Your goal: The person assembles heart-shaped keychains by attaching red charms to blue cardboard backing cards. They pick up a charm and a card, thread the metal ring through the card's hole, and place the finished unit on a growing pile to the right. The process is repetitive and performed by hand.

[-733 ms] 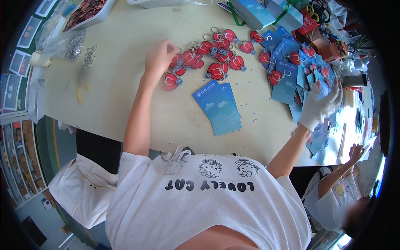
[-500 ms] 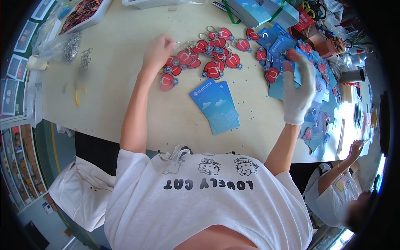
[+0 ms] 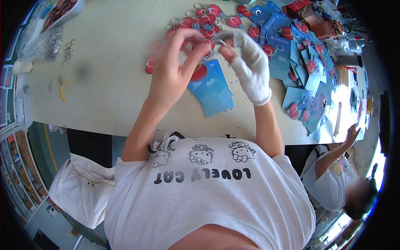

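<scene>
Over the middle of the table, my bare left hand (image 3: 175, 66) pinches a red keychain (image 3: 200, 73). Its charm hangs below the fingertips, somewhat blurred. My right hand (image 3: 253, 66), in a white glove with bare fingertips, meets it and closes on the keychain's metal ring (image 3: 221, 42). Fingers partly cover the ring. Beneath the hands, a few blue cards (image 3: 214, 100) printed with clouds lie overlapped. Just beyond, a pile of red keychains (image 3: 200, 20) with metal rings is partly hidden by my left hand.
At the right spreads a heap of blue cards (image 3: 278, 54) with red keychains on them. Metal rings (image 3: 68, 52) and a small yellow-handled tool (image 3: 62, 89) lie at the left. A white tray (image 3: 68, 12) stands far left. Another person (image 3: 333, 179) sits at right.
My left hand has come from the keychain pile toward the middle with a keychain. My right hand has moved left from the card heap to meet it. The view has shifted slightly.
</scene>
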{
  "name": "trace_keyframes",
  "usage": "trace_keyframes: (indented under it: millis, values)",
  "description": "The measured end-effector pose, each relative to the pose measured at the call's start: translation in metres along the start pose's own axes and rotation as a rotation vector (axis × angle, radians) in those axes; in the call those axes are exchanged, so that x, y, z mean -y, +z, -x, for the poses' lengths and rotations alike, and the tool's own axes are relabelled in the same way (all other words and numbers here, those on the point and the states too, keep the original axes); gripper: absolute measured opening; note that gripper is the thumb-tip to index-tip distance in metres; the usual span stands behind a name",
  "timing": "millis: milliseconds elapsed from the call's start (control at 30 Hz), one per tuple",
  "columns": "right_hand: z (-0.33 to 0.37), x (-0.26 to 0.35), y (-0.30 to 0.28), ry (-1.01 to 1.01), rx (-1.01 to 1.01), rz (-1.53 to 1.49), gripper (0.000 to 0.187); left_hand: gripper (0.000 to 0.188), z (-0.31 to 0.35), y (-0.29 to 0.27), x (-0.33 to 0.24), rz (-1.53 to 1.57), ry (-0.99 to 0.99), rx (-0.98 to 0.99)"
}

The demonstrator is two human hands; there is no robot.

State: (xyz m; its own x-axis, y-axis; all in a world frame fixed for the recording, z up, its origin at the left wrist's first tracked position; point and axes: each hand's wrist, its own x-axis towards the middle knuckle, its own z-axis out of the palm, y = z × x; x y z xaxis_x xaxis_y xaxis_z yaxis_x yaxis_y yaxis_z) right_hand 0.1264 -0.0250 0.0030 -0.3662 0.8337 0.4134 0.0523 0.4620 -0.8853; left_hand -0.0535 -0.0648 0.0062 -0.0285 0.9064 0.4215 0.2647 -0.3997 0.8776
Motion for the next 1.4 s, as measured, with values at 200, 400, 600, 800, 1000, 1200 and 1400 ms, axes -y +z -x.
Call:
trace_keyframes:
  millis: [200,400,600,800,1000,1200,1400]
  values:
    - [0.054,-0.014,0.003,0.637,0.120,-0.758,0.024,0.041,0.070,0.002,0.041,-0.828,-0.082,0.046]
    - [0.080,-0.033,0.035,0.698,-0.088,-0.840,0.023,0.037,0.075,0.024,0.047,0.100,-0.405,-0.050]
    - [0.073,-0.024,0.034,0.727,-0.218,-0.804,0.018,0.029,0.079,0.041,0.040,0.418,-0.476,-0.124]
    - [0.054,0.004,0.016,0.661,-0.072,-0.275,0.015,0.016,0.063,0.035,0.021,0.401,-0.396,-0.322]
    - [0.042,0.021,0.023,0.562,-0.111,-0.082,0.012,0.017,0.054,0.041,0.012,0.442,-0.285,-0.370]
    - [0.033,0.032,0.015,0.561,-0.128,-0.060,0.012,0.029,0.054,0.042,-0.001,0.660,-0.362,-0.234]
    - [0.030,0.040,0.014,0.661,-0.123,-0.188,0.012,0.026,0.051,0.041,-0.004,0.698,-0.404,-0.277]
